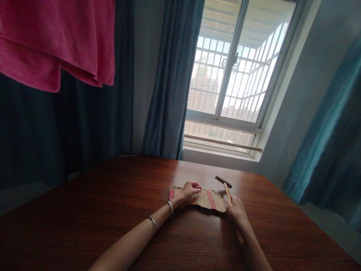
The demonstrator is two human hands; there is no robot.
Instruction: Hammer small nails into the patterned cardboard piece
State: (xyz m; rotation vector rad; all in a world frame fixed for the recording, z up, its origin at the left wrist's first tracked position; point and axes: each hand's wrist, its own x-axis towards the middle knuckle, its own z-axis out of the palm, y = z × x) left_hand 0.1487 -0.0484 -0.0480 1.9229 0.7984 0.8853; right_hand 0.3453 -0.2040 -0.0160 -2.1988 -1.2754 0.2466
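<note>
A beige piece (pixel 221 201), perhaps cardboard or leather, lies on the wooden table (pixel 126 226), covered in small dark dots and crossed by pink bands. Over its upper middle is my left hand (pixel 190 189), thumb and fingers pinched together close to its surface. Whatever sits between those fingertips is too small to make out. My right hand (pixel 237 210) is wrapped round the wooden handle of a hammer (pixel 223 181). The hammer's dark head is raised beyond the piece's right end, and the handle's lower end shows below my wrist.
A thin stick-like item (pixel 163 192) lies left of the beige piece. Behind the table are a barred window (pixel 217 82) and a blue curtain (pixel 172 82). A pink cloth (pixel 76 41) hangs at upper left. Another curtain (pixel 327 131) hangs at right.
</note>
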